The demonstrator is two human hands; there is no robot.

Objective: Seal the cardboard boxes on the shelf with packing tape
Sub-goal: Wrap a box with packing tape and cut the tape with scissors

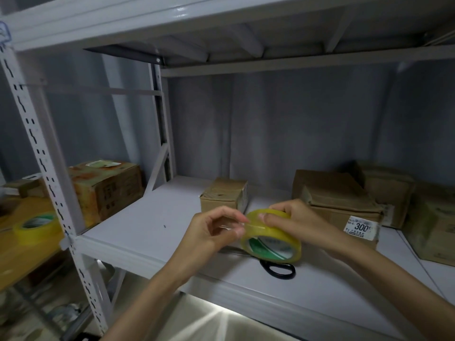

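A yellow roll of packing tape (273, 244) is held above the white shelf (152, 232). My right hand (293, 222) grips the roll from above and behind. My left hand (216, 232) pinches the loose tape end at the roll's left side. A small cardboard box (222, 195) stands on the shelf just behind my hands. A larger flat box (337, 200) with a white "300" label lies at the right, behind my right wrist.
Black scissors (278, 269) lie on the shelf under the roll. More boxes (433, 222) stand at the far right. In the left bay sit a printed box (105, 188) and a second yellow tape roll (34, 228). A slotted upright (46, 168) divides the bays.
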